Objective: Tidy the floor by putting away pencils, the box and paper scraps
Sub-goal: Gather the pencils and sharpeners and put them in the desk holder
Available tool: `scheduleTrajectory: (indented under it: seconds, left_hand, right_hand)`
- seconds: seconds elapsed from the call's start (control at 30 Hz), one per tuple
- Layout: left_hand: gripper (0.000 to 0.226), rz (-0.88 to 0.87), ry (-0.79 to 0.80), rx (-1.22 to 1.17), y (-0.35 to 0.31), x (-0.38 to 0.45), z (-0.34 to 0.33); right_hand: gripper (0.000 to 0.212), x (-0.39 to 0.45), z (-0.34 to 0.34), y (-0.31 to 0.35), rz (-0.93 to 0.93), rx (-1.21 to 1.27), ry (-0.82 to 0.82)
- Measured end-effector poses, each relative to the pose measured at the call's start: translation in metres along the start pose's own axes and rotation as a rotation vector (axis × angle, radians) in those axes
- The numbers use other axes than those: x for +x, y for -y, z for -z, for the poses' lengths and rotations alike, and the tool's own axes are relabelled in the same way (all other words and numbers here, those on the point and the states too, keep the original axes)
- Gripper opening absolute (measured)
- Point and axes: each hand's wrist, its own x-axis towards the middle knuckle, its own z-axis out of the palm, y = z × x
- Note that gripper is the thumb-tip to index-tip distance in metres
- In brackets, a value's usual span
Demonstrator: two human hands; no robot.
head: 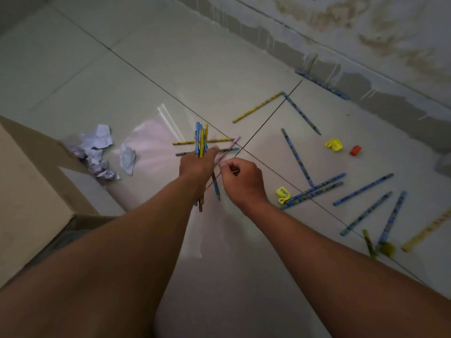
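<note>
My left hand [197,163] is shut on a bundle of pencils [200,139], blue and yellow, that stick up above the fist and poke out below the wrist. Just right of it, my right hand [241,179] pinches a pink pencil [223,154] whose far end reaches up and right. Under the hands a yellow pencil [219,140] and a blue pencil [231,149] lie crosswise on the tile floor. Several more pencils [296,157] are scattered to the right. Crumpled paper scraps [97,152] lie at the left beside the cardboard box [29,181].
A clear plastic bag [151,137] lies flat between the scraps and the hands. Yellow sharpeners [283,193] [333,145] and a red eraser [355,150] sit among the pencils on the right. A rough grey wall base [366,89] runs along the far right.
</note>
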Motion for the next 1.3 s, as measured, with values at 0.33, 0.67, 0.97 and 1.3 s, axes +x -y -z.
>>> scheduleTrajectory:
  seconds: [0.33, 0.67, 0.97, 1.3]
  left_hand:
    - [0.042, 0.024, -0.098, -0.036, 0.005, 0.058, 0.028]
    - [0.047, 0.099, -0.074, -0.104, 0.012, 0.076, 0.043]
    - [0.096, 0.178, -0.031, -0.188, 0.008, 0.055, 0.042]
    - [0.043, 0.158, -0.068, -0.187, 0.003, 0.063, 0.034]
  right_hand:
    - [0.021, 0.061, -0.044, -0.023, 0.345, -0.501, -0.081]
    - [0.016, 0.085, -0.075, -0.019, 0.334, -0.748, -0.036]
    - [0.014, 0.053, -0.073, -0.004, 0.278, -0.274, -0.044]
    - [0.018, 0.034, -0.066, -0.002, 0.168, -0.058, 0.013]
